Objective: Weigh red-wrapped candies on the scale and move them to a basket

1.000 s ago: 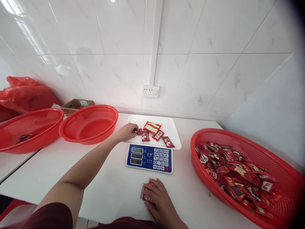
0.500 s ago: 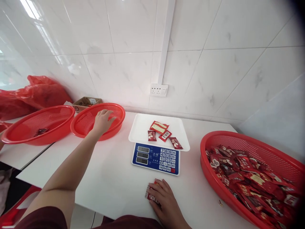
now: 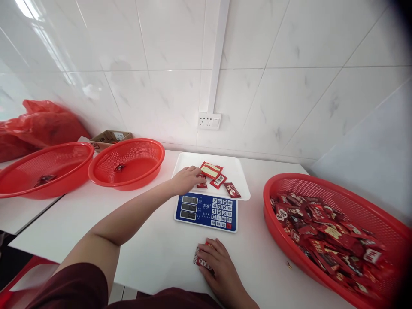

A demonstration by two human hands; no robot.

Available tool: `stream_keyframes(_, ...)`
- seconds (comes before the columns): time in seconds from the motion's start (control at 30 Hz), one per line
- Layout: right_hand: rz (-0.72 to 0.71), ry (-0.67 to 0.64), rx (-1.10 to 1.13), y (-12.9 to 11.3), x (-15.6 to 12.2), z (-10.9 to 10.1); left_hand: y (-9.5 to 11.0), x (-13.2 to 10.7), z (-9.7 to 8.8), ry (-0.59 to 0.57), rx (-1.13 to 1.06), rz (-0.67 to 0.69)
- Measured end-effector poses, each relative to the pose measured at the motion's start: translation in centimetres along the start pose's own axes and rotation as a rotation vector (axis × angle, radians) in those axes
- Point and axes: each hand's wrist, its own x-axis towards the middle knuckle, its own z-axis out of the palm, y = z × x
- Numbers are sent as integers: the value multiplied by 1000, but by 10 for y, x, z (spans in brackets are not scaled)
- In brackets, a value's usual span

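My left hand (image 3: 186, 179) reaches over the left side of the white weighing tray (image 3: 183, 161), its fingers stretched out above a small dark red snack packet (image 3: 202, 184) that they partly cover. Beside that packet lie a larger red packet with a cream panel (image 3: 211, 170), a red packet with a white label (image 3: 218, 180) and another dark red packet (image 3: 232, 189). In front of the blue scale (image 3: 206, 213), my right hand (image 3: 222, 270) is curled over small red snack packets (image 3: 203, 262), holding them against the table; the fingers hide part of them.
At right stands a large red basket (image 3: 268, 206) heaped with red packets. Two red baskets stand at left, the nearer one (image 3: 128, 184) and the farther one (image 3: 74, 189), each with a few packets. Behind them are a cardboard box (image 3: 101, 143) and red plastic bags (image 3: 51, 126).
My left hand has moved right from above the nearer left basket to the weighing tray. A small packet now lies in that basket. My right hand stays on its packets.
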Motion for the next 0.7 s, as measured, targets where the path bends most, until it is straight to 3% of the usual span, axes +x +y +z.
stream_keyframes(0.2,15,-28,-5,0,1,-1,0,-2,-5,-27,-77,-15)
stream_keyframes(0.3,1,-26,-12,3,0,2,-1,-8,-9,-48,-135,-87)
stream_keyframes(0.4,-16,-5,-19,7,-1,6,-14,-23,-18,7,-109,-265)
stream_keyframes(0.6,-33,11,-17,9,0,8,-77,-71,-40,156,21,-813)
stream_keyframes(0.7,-21,3,-10,8,0,7,-88,-77,-38,200,-40,-806)
